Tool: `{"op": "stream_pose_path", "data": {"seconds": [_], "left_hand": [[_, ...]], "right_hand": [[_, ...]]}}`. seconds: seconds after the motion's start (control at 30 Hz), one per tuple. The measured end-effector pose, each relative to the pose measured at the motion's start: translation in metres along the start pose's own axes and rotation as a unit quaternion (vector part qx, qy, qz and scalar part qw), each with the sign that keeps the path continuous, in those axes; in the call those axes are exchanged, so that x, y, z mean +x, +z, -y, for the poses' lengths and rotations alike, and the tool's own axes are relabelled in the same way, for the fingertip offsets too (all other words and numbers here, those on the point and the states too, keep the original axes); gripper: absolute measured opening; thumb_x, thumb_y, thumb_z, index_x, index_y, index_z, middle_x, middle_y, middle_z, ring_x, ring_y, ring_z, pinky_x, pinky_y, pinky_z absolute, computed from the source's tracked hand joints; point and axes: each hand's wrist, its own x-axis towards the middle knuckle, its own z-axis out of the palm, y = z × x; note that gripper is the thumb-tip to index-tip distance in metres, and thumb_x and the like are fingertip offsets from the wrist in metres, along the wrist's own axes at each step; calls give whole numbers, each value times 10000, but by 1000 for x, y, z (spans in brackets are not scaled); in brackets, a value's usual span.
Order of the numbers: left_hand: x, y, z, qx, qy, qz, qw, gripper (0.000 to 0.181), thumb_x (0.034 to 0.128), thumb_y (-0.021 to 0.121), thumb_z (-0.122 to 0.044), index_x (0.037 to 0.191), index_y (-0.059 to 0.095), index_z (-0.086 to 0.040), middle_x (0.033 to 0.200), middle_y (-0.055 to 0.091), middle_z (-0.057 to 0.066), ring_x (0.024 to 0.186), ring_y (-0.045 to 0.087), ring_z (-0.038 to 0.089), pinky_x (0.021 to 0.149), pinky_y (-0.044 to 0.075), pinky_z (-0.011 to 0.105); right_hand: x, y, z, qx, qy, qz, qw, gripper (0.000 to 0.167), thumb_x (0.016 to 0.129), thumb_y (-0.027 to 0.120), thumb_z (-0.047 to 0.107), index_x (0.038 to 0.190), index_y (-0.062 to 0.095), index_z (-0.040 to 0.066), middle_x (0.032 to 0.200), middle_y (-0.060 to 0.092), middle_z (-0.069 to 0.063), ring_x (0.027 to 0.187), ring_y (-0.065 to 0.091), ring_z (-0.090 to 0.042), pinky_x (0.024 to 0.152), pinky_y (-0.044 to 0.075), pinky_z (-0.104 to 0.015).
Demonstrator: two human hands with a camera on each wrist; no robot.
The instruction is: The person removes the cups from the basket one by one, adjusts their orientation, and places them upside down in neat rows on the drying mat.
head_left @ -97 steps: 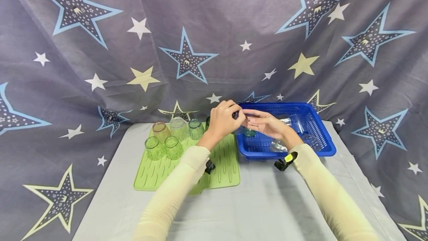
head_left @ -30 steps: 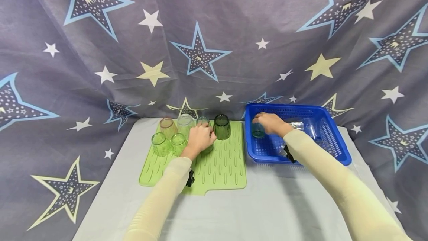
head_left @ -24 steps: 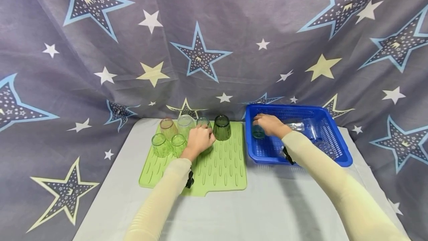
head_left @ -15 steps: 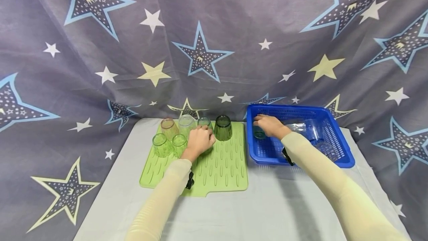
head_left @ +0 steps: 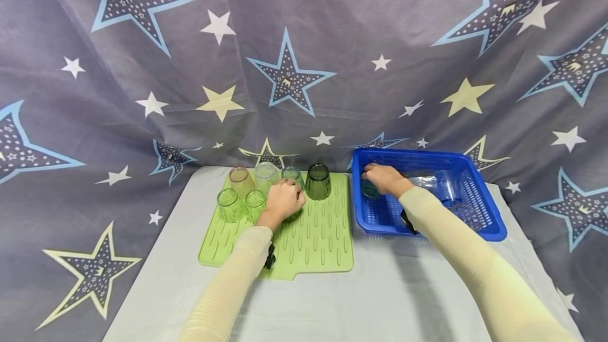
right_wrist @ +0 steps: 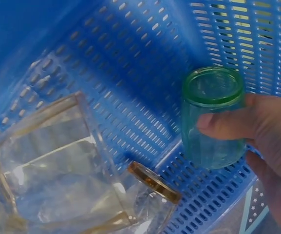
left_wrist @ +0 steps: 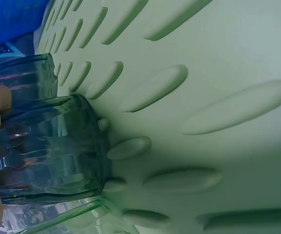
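Left hand: fingers bent, opened about as far as the tumbler's width, gripping the upper end of a blue-green tumbler. This tumbler stands on the green mat, to the right of two light green glasses, in front of a back row. Its long axis rises from the mat, the lower end meeting the surface. Which end is the mouth cannot be told, the hand covering the top.

Right hand: partly opened around a green-tinted glass, thumb laid across one side, fingers on the other. The glass is inside the blue basket, near its left wall. In the right wrist view its long axis runs up and down the picture, with a thick green ring at the top end; in the head view that ring shows at the lower end.

Back row on the mat, left to right: pink glass, clear glass, teal glass, dark green glass. Beyond the right hand's glass, the basket holds a clear square-sided container and an amber-rimmed glass.

Markings: any lettering on the glassware is too small to tell. The curtain bears printed stars, some with small crowns.
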Motion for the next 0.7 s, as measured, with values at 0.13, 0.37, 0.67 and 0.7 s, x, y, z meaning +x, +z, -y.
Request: {"op": "stream_pose_path", "data": {"seconds": [0.13,0.37,0.67,0.7], "left_hand": [[0,-1,-1,118,-31,264,9996,131,852,651,-182,802,755,-121,845,707,71,719,639,285,513,539,427],[0,-1,-2,56,-107,506,9986,130,870,641,-179,838,756,-127,862,694,72,738,622,283,519,532,422],[-1,-1,-2,154,-161,525,9984,137,877,637,-190,832,755,-137,861,695,56,752,629,271,521,534,407],[-1,-1,-2,164,-160,538,9983,142,878,632,-190,834,756,-136,864,697,56,755,632,270,525,539,406]], "right_hand": [[1,-1,0,103,53,216,9997,461,842,668,-121,1255,719,78,1308,659,-183,1260,598,-377,1017,531,-497],[3,-4,-3,343,307,538,9975,505,752,793,-35,1235,732,102,1204,715,-159,1129,666,-364,915,578,-487],[5,-11,-2,818,632,1036,9892,614,728,810,-63,1314,681,68,1297,681,-193,1114,664,-314,802,567,-373],[5,-11,-2,859,658,1060,9885,621,728,807,-69,1319,677,65,1301,677,-199,1101,660,-303,780,553,-360]]}}
